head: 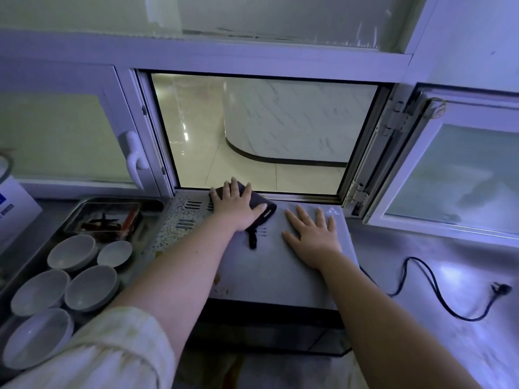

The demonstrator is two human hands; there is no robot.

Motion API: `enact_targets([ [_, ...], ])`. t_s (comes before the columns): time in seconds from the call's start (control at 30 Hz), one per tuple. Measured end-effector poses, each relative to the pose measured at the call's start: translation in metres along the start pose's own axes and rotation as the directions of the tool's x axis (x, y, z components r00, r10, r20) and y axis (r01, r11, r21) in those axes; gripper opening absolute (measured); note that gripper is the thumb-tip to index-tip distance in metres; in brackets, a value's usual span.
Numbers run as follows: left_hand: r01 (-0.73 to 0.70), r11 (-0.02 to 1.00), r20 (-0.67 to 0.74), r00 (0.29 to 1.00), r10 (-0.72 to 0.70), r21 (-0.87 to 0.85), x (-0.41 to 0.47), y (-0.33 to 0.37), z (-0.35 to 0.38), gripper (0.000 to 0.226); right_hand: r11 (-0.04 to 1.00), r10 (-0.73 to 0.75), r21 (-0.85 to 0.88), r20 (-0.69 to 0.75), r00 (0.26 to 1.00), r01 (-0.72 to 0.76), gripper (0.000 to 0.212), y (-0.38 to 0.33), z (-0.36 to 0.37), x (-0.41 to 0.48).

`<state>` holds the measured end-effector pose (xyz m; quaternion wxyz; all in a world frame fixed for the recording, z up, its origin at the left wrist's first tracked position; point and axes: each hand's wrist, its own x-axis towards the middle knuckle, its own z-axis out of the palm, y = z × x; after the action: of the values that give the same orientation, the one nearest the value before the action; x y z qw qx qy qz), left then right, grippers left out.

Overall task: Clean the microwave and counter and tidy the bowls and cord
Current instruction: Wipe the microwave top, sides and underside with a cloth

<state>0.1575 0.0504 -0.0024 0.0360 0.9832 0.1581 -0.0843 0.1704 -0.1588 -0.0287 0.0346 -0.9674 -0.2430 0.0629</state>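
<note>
A grey microwave (269,270) stands on the steel counter (421,276) below an open window. My left hand (237,204) presses a dark cloth (261,209) flat on the far part of the microwave's top, fingers straight. Flat on the top to its right lies my right hand (311,234), fingers spread. The left part of the top is speckled with stains around the vent slots. Several grey bowls (71,252) sit on the counter at the left. A black cord (438,290) with its plug (502,288) lies loose on the counter at the right.
A metal tray (73,217) with dark food scraps sits behind the bowls. A white box (14,214) stands at the far left. The open window sash (449,169) juts in over the counter at the right. A closed window with a white handle (134,161) is at the left.
</note>
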Motion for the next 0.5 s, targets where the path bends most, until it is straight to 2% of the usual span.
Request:
enact_targets([
  [0.1, -0.044, 0.999, -0.005, 0.999, 0.044, 0.005, -0.010, -0.001, 0.003, 0.083, 1.000, 0.005, -0.011, 0.004, 1.000, -0.005, 0.062, 0.001, 0.000, 0.001],
  [0.27, -0.193, 0.981, -0.042, 0.980, 0.194, 0.006, -0.118, -0.024, 0.031, 0.087, 1.000, 0.007, -0.024, -0.002, 1.000, -0.007, 0.061, -0.001, -0.001, 0.001],
  [0.37, -0.175, 0.984, -0.008, 0.985, 0.175, 0.028, -0.169, -0.044, 0.042, 0.086, 0.999, -0.001, -0.032, -0.006, 1.000, 0.001, 0.061, -0.001, 0.000, -0.001],
  [0.5, -0.119, 0.992, -0.033, 0.992, 0.121, 0.051, -0.137, -0.039, 0.035, 0.085, 1.000, 0.000, -0.030, -0.009, 1.000, -0.001, 0.062, -0.002, 0.001, -0.001],
])
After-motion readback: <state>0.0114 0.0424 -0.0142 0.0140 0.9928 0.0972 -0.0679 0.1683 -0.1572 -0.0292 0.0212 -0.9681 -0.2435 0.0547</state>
